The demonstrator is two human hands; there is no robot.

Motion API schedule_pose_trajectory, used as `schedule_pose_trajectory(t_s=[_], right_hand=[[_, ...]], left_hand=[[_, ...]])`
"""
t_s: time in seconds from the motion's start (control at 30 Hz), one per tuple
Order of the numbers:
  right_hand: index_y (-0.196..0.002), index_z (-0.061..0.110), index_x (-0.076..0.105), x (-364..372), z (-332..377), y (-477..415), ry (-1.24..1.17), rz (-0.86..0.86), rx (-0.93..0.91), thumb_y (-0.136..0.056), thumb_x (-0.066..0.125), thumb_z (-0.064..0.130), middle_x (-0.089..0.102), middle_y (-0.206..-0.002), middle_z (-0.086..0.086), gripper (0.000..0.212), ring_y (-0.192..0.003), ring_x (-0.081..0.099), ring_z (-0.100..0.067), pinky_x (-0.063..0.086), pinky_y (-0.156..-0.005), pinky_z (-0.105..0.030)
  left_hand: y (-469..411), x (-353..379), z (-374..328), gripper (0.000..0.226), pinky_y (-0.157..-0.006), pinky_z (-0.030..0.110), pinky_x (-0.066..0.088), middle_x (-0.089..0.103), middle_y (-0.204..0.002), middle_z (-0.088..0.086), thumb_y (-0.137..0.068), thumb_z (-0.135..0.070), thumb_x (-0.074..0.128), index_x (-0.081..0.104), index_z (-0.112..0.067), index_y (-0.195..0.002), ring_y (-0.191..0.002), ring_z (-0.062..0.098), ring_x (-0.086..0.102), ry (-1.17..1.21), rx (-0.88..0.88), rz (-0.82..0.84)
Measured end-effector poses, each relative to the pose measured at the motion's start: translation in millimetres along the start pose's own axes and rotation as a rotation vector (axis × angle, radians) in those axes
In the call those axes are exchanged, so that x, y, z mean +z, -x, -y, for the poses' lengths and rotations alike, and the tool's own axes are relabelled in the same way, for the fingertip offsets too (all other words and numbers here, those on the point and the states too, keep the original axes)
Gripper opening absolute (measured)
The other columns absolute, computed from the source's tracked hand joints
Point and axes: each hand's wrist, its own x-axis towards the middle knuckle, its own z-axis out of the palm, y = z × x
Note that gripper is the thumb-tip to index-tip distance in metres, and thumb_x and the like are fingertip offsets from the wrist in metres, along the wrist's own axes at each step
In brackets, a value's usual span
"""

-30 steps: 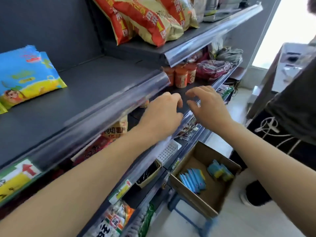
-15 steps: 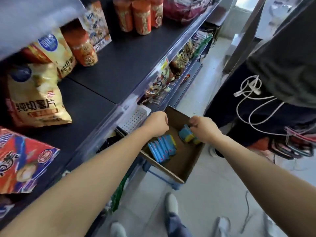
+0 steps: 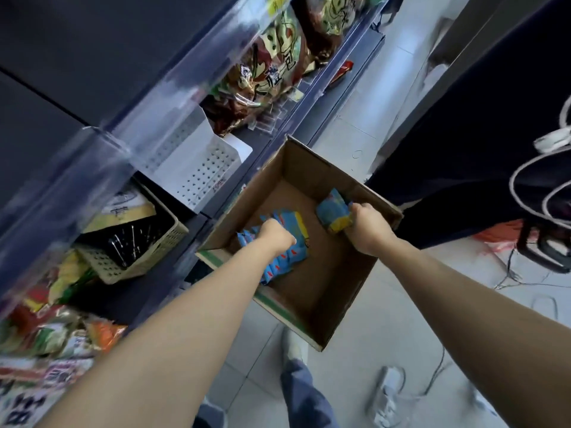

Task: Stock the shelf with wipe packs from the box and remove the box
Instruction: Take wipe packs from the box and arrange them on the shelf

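My left grip (image 3: 276, 235) is down inside the cardboard box (image 3: 335, 274), knuckles up and fingers curled over the top of a row of wipe packs (image 3: 285, 264). The row stands on edge along the box's 9 o'clock side. The fingertips are hidden under my hand, but the curl sits right on the packs, so I read it as grasping them. My right grip (image 3: 368, 227) is at the box's 1 o'clock corner, clenched round a small bundle of wipe packs (image 3: 333, 214), blue with a yellow band. The bundle is tilted against the far wall, and my thumb lies across its near edge. The two lots of packs are apart, with bare brown box bottom between them and more of it toward 5 o'clock. The box is open at the top and sits just beside the edge of the lower shelf (image 3: 148, 288), which lies at its 9 o'clock. I cannot tell what the box rests on. On the shelving at 10 o'clock from the box stands a white perforated divider (image 3: 200, 168). At 8 o'clock there is a beige slotted basket (image 3: 136, 257) with dark things inside. Snack bags (image 3: 272, 72) crowd the shelf up at 12 o'clock. Pale floor tiles (image 3: 364, 341) show at 5 o'clock.
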Motion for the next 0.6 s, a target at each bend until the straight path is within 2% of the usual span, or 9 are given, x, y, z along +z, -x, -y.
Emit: schedule_pose_trajectory(t_s=[0.03, 0.1, 0.17, 0.23, 0.33, 0.47, 0.6], right_hand=[[-0.138, 0.007, 0.039, 4.5, -0.3, -7.5, -0.002, -0.006, -0.008, -0.089, 0.055, 0.016, 0.041, -0.137, -0.015, 0.052, -0.12, 0.05, -0.032, 0.044, -0.098, -0.036], [-0.141, 0.009, 0.035, 11.9, 1.7, -20.0, -0.012, -0.04, -0.021, -0.089, 0.055, 0.016, 0.038, -0.141, -0.016, 0.056, -0.122, 0.048, -0.035, 0.045, -0.1, -0.039], [-0.14, 0.01, 0.035, 17.2, 5.8, -29.1, 0.009, -0.092, 0.001, -0.087, 0.057, 0.012, 0.04, -0.137, -0.016, 0.058, -0.119, 0.05, -0.039, 0.047, -0.094, -0.042], [-0.138, 0.008, 0.037, 21.4, 11.6, -36.4, 0.084, -0.123, 0.03, -0.086, 0.058, 0.008, 0.044, -0.133, -0.017, 0.056, -0.115, 0.054, -0.04, 0.049, -0.086, -0.043], [-0.13, 0.004, 0.044, 29.6, 15.9, -46.1, 0.2, -0.14, 0.014, -0.086, 0.057, 0.004, 0.05, -0.126, -0.018, 0.046, -0.109, 0.057, -0.039, 0.05, -0.08, -0.04], [-0.119, 0.008, 0.054, 33.2, 12.5, -57.4, 0.258, -0.123, 0.004, -0.087, 0.058, 0.009, 0.061, -0.117, -0.014, 0.033, -0.108, 0.059, -0.034, 0.049, -0.083, -0.038], [-0.12, 0.009, 0.054, 32.8, 10.4, -65.9, 0.257, -0.126, 0.001, -0.087, 0.058, 0.011, 0.062, -0.117, -0.015, 0.034, -0.109, 0.06, -0.035, 0.05, -0.086, -0.039]], left_hand=[[-10.3, 6.8, 1.7, 0.019, -0.074, 0.029, 0.043, 0.064, -0.104, 0.022, -0.086, -0.007, 0.062, 0.059, 0.004, -0.102, -0.104, 0.03, 0.062, 0.012, -0.016, -0.015], [-30.9, 18.3, 4.3, 0.032, -0.086, 0.031, 0.046, 0.063, -0.118, 0.018, -0.086, -0.01, 0.063, 0.059, 0.004, -0.114, -0.113, 0.03, 0.059, -0.006, -0.041, -0.081], [-47.5, 27.5, 4.7, 0.043, -0.097, 0.033, 0.044, 0.056, -0.131, 0.017, -0.087, -0.013, 0.062, 0.053, 0.003, -0.126, -0.122, 0.031, 0.054, -0.055, -0.073, -0.155], [-62.0, 35.8, 3.0, 0.043, -0.102, 0.035, 0.04, 0.052, -0.136, 0.017, -0.091, -0.013, 0.057, 0.049, 0.002, -0.131, -0.125, 0.032, 0.05, -0.09, -0.098, -0.215], [-79.6, 48.3, -0.3, 0.034, -0.1, 0.035, 0.043, 0.053, -0.134, 0.017, -0.096, -0.007, 0.046, 0.052, 0.001, -0.128, -0.124, 0.03, 0.052, -0.142, -0.115, -0.293], [-94.0, 60.9, -0.9, 0.034, -0.098, 0.036, 0.045, 0.051, -0.137, 0.014, -0.096, -0.007, 0.045, 0.053, -0.004, -0.129, -0.126, 0.028, 0.05, -0.189, -0.116, -0.332], [-107.0, 63.8, -2.6, 0.034, -0.097, 0.034, 0.046, 0.054, -0.135, 0.015, -0.097, -0.006, 0.042, 0.054, -0.003, -0.128, -0.125, 0.029, 0.052, -0.133, -0.134, -0.344]])
